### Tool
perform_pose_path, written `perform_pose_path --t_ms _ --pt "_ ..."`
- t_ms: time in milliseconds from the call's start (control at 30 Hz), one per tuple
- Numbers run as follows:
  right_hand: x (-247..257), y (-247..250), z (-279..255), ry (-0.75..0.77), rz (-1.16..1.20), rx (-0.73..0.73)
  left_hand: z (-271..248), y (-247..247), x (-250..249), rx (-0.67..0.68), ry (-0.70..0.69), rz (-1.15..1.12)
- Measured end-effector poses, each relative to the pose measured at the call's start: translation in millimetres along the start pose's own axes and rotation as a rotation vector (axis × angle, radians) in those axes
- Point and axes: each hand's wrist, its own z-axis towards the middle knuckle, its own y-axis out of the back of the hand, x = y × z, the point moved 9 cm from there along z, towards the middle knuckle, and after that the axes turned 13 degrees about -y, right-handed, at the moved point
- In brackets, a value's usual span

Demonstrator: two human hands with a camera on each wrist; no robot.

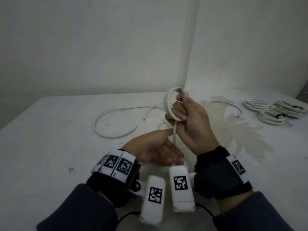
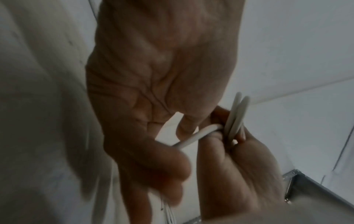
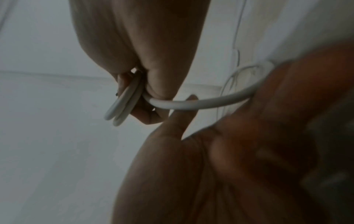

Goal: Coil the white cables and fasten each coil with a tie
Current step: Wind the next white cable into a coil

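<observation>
My right hand is raised over the table and grips a small coil of white cable, a few loops wide, with the cable's grey end sticking up past the fingers. The loops show pinched between thumb and fingers in the right wrist view. From the coil a free strand drops into my left hand, which lies palm up just below with fingers nearly straight. The strand runs between its thumb and fingers, loosely guided and not clenched.
Two loose white cables lie on the white table, one curved at the left, one at the right. Several finished coils with black ties sit at the far right. A wall corner stands behind; a stain marks the table.
</observation>
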Motion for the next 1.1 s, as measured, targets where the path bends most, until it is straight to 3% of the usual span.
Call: perform_pose_path --t_ms 100,167,233,300,367,500,767,900,1000,1100 --pt "-4.7 -6.6 -0.4 -0.041 0.065 0.026 6.3 -4.4 -0.5 -0.025 -0.050 -0.309" --pt "0.4 2.9 0.8 -0.005 0.084 -0.043 9.3 8.3 -8.0 -0.179 -0.173 -0.579" --pt "4.4 19.8 1.2 0.047 0.034 -0.176 7.8 32.8 -22.8 -0.366 -0.385 -0.712" --pt "2.5 29.8 0.5 0.058 -0.089 -0.287 -0.5 53.0 -40.7 -0.493 -0.600 -0.671" --pt "-6.9 29.0 1.9 -0.001 -0.162 -0.296 -12.6 64.3 -52.8 -0.581 -0.745 -0.582" --pt "-19.5 17.3 2.8 -0.103 -0.257 -0.208 -27.7 62.0 -72.5 -0.538 -0.894 -0.381" --pt "-14.8 10.1 -0.7 -0.020 -0.571 -0.155 -25.3 54.9 -77.8 -0.410 -0.829 -0.094" --pt "-14.8 7.1 -0.7 0.006 -0.710 -0.162 -21.8 56.9 -75.8 -0.386 -0.780 -0.259" --pt "-13.5 4.5 -0.6 0.034 -0.827 -0.169 -19.3 52.7 -75.6 -0.280 -0.756 -0.432" --pt "-18.0 3.2 1.5 0.001 -0.904 -0.125 -19.5 50.9 -76.2 -0.207 -0.705 -0.451"
